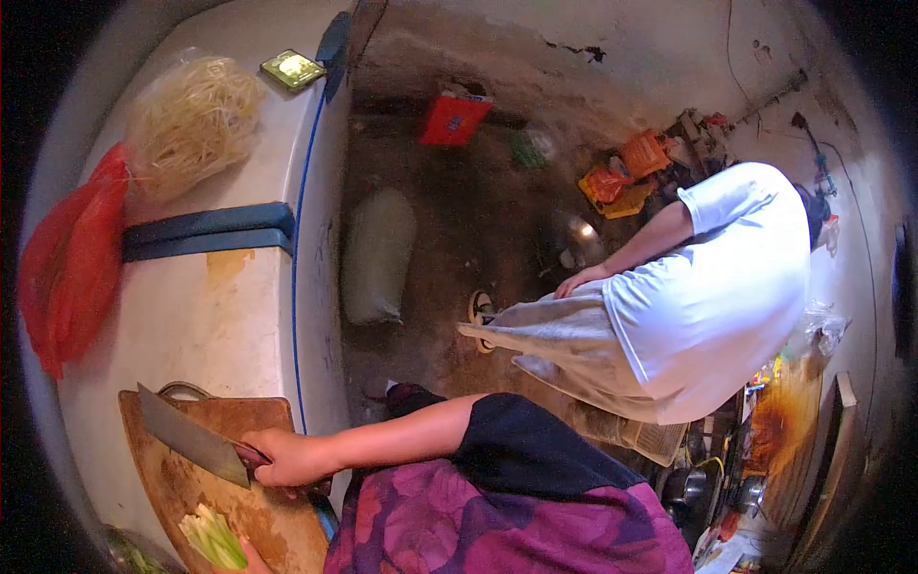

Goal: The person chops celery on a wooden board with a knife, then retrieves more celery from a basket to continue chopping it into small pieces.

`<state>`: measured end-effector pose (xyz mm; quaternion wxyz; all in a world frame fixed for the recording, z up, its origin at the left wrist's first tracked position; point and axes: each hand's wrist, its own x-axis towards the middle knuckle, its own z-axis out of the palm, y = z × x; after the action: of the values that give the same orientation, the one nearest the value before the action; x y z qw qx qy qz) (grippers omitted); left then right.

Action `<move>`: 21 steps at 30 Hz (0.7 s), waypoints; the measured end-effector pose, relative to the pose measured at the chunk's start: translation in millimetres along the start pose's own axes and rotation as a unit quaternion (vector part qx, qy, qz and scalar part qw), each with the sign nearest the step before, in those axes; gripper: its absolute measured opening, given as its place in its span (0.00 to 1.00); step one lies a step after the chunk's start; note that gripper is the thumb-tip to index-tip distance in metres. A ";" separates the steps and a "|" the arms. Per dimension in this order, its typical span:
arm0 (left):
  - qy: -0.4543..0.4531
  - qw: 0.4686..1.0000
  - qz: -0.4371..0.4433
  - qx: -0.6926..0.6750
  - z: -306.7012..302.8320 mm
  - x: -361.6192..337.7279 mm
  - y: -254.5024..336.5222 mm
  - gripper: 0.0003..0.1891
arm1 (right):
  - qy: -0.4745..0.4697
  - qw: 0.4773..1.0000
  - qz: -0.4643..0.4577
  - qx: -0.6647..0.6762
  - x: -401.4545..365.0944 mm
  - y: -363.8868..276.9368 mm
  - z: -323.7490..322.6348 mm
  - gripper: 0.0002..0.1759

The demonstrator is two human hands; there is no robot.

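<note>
White worn surface [206,320]: carries brown wooden chopping board [170,481].
Broad steel cleaver [191,442]: poised over board, handle gripped by right hand [287,459].
Pale green stalks [212,538]: on board's near end; chopping judged underway, remainder unclear.
Left hand [252,558]: beside stalks; grip cropped, cannot tell.

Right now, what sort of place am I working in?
Probably a rough home or back-room kitchen. The right hand grips a cleaver over a wooden chopping board with cut greens, and a bag of noodles lies on the white counter.
</note>
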<state>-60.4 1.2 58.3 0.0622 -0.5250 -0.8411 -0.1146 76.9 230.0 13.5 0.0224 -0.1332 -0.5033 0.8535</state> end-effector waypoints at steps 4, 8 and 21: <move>0.022 0.982 -0.183 0.038 44.2 -37.2 -44.7 0.32 | 0.004 1.000 0.014 -0.020 0.8 -2.7 -0.4 0.11; 0.049 0.971 -0.232 0.043 76.8 -78.9 -96.1 0.40 | 0.022 0.999 -0.006 -0.049 -0.5 0.3 -2.1 0.11; -0.003 0.878 -0.458 0.141 38.3 -47.7 -3.7 0.51 | -0.043 0.991 0.130 0.013 0.5 -6.9 -8.8 0.11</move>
<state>-42.1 -31.9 10.1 0.0737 -0.0669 -0.9950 -0.0092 77.9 240.9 15.3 -0.1084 -0.1603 -0.4714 0.8604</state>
